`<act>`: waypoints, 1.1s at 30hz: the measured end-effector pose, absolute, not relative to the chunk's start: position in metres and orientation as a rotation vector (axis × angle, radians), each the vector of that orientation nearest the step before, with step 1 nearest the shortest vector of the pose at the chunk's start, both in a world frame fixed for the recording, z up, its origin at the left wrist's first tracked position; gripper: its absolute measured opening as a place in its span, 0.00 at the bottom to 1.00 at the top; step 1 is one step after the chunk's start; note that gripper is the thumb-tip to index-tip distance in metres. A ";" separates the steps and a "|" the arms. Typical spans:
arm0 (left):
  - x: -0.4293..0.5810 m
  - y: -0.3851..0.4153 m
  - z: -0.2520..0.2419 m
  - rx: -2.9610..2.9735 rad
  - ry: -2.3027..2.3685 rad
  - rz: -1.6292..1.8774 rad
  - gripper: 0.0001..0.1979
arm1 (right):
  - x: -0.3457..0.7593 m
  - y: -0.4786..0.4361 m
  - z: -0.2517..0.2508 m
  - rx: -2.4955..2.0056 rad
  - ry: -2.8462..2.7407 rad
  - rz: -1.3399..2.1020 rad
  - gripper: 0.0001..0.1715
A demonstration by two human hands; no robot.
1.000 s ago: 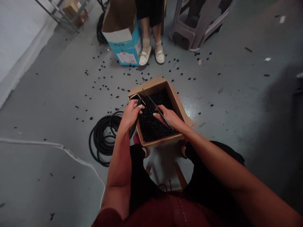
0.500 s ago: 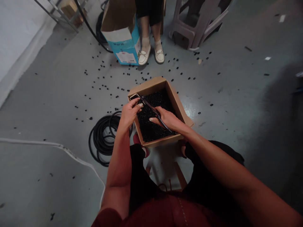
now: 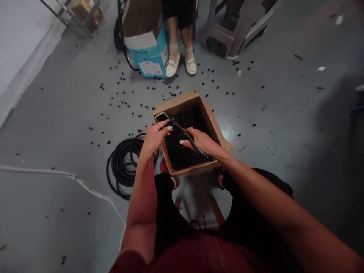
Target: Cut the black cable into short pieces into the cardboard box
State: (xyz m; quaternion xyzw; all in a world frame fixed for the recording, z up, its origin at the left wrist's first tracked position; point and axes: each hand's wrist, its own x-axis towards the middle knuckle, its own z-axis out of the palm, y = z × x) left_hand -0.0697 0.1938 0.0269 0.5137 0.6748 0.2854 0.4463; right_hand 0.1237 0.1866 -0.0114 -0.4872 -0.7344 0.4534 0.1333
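A cardboard box [image 3: 211, 118] full of small black pieces [image 3: 182, 151] sits on the floor in front of my knees. My left hand [image 3: 153, 137] is closed on the end of a black hose [image 3: 126, 165] at the box's left rim. My right hand [image 3: 200, 141] grips long dark scissors [image 3: 182, 131], whose blades reach toward the hose end near my left fingers. A phone [image 3: 161, 116] lies in the box's far left corner.
The hose lies coiled on the grey floor left of the box. Small black pieces are scattered over the floor beyond it. Another person's legs in cream shoes [image 3: 182, 65] stand beside a blue and white carton [image 3: 146, 45]. Plastic stools [image 3: 236, 26] stand at the back.
The scissors swung from over the box's middle toward the hose end in my left hand. My right hand moved slightly left. A hose behind the blue carton shifted.
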 end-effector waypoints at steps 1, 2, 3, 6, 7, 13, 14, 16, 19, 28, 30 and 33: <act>-0.070 0.194 0.027 1.280 1.671 0.693 0.22 | 0.124 0.187 -0.011 -1.425 -2.133 1.323 0.21; -0.070 0.194 0.027 1.288 1.671 0.684 0.21 | 0.124 0.187 -0.010 -1.441 -2.139 1.329 0.19; -0.070 0.194 0.027 1.297 1.672 0.679 0.21 | 0.123 0.187 -0.009 -1.458 -2.147 1.330 0.18; -0.071 0.193 0.026 1.330 1.670 0.680 0.19 | 0.123 0.186 -0.007 -1.496 -2.171 1.307 0.15; -0.071 0.193 0.026 1.337 1.668 0.684 0.19 | 0.123 0.186 -0.007 -1.506 -2.178 1.293 0.14; -0.073 0.193 0.028 1.375 1.653 0.674 0.18 | 0.120 0.183 -0.008 -1.595 -2.221 1.240 0.12; -0.074 0.193 0.028 1.388 1.646 0.665 0.18 | 0.120 0.183 -0.007 -1.610 -2.229 1.237 0.12; -0.076 0.194 0.028 1.409 1.629 0.639 0.17 | 0.119 0.182 -0.007 -1.639 -2.249 1.230 0.13; -0.081 0.194 0.026 1.424 1.600 0.613 0.17 | 0.119 0.182 -0.008 -1.662 -2.275 1.212 0.14; -0.084 0.195 0.017 1.430 1.578 0.620 0.19 | 0.119 0.182 -0.014 -1.662 -2.255 1.179 0.14; -0.084 0.195 0.015 1.413 1.578 0.622 0.20 | 0.119 0.182 -0.016 -1.628 -2.227 1.179 0.13; -0.084 0.195 0.013 1.411 1.578 0.620 0.19 | 0.121 0.184 -0.015 -1.609 -2.185 1.183 0.12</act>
